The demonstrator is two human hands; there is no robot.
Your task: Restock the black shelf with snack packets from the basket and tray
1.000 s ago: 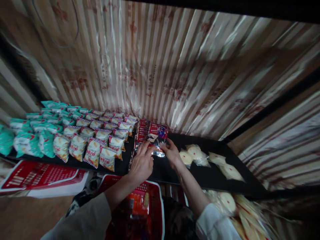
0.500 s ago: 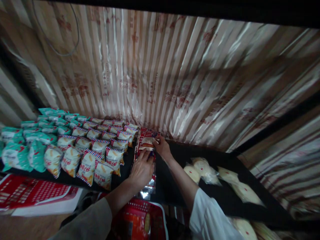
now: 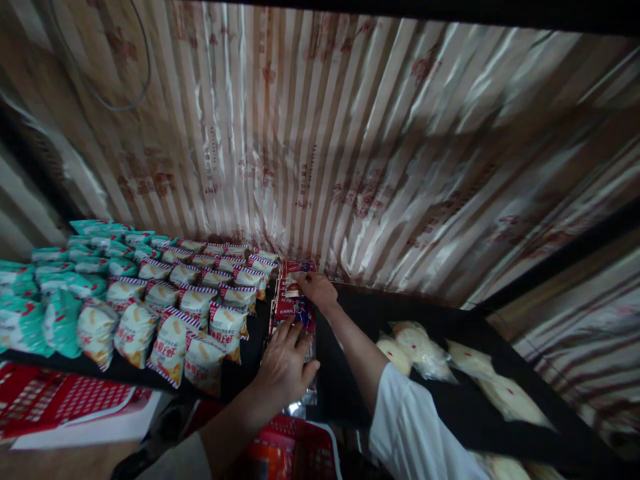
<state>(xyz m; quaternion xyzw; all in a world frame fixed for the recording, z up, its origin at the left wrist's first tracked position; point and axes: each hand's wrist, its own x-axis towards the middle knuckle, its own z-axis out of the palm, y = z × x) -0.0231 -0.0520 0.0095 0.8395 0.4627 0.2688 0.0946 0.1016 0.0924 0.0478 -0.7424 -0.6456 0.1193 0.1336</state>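
Note:
A row of flat red and blue packets (image 3: 285,307) lies on the black shelf, running back toward the wall. My left hand (image 3: 285,363) rests on its near part, fingers stretched out and thumb held apart. Farther back, my right hand (image 3: 319,289) has its fingers curled over a small packet with a pale patch (image 3: 295,283), pinching its right side; the fingertips are partly hidden. Just left of the row stand several white puffed snack bags (image 3: 199,357) with striped tops.
Teal snack bags (image 3: 63,323) fill the far left. Clear bags of pale round food (image 3: 417,343) lie at right, beside flat pale packs (image 3: 510,393). Below the shelf edge are a red basket (image 3: 327,437) and another red basket (image 3: 65,397). Striped sheeting (image 3: 320,133) hangs behind.
My left hand has slid slightly back toward me and its thumb has spread out. My right hand has shifted a little left and its fingers are more curled. The view has turned slightly.

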